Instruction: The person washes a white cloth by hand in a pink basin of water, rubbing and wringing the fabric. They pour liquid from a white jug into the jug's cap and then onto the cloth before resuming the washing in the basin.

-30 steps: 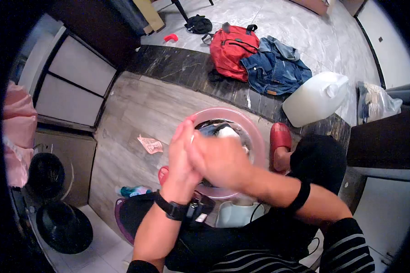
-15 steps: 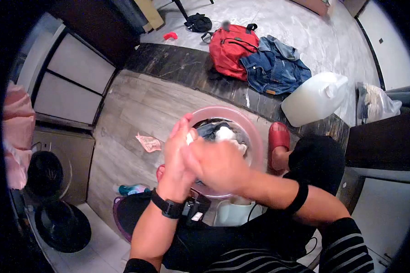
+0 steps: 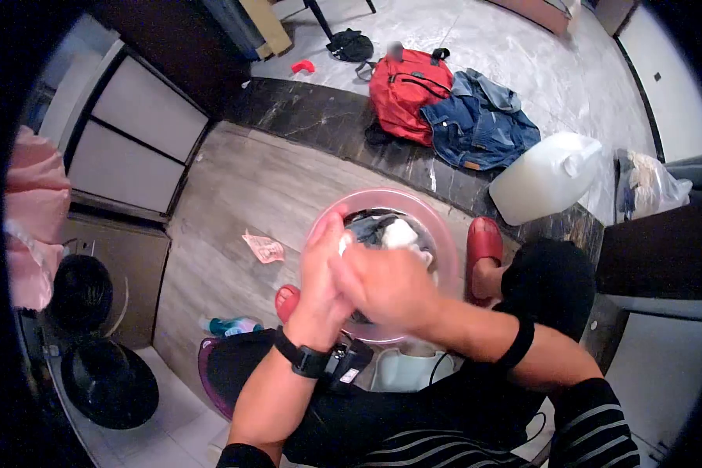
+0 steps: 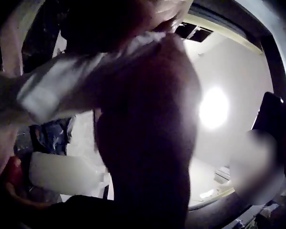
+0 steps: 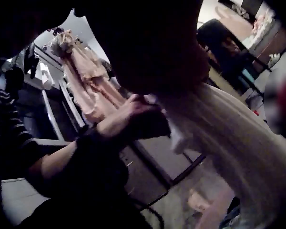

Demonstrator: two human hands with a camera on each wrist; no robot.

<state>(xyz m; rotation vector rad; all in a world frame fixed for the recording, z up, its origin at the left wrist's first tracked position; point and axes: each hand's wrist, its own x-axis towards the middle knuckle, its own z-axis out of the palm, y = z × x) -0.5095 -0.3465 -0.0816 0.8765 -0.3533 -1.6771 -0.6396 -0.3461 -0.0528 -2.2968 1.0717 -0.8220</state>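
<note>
Above the pink basin [image 3: 441, 234], my left hand [image 3: 318, 274] and right hand [image 3: 394, 287] are pressed together, with the right in a fist against the left palm. Both grip a white cloth [image 5: 229, 124], which hangs in a long wrinkled length in the right wrist view. From above, only a small white bit of it shows between the hands. A folded stretch of the cloth [image 4: 45, 98] crosses the left wrist view. Inside the basin lie a white cloth bundle [image 3: 398, 233] and dark wet clothes [image 3: 362, 226], partly hidden by the hands.
A red slipper [image 3: 485, 242] is on the foot right of the basin. Beyond are a white jug [image 3: 542, 179], denim clothing [image 3: 480, 129] and a red backpack [image 3: 409, 93]. A pink packet [image 3: 264, 247] lies on the left floor. A pale blue plastic item [image 3: 409, 370] stands in front.
The head view has shifted slightly, so the whole scene sits a little lower and farther right. Both hands stay together over the basin, with the white cloth still gripped.
</note>
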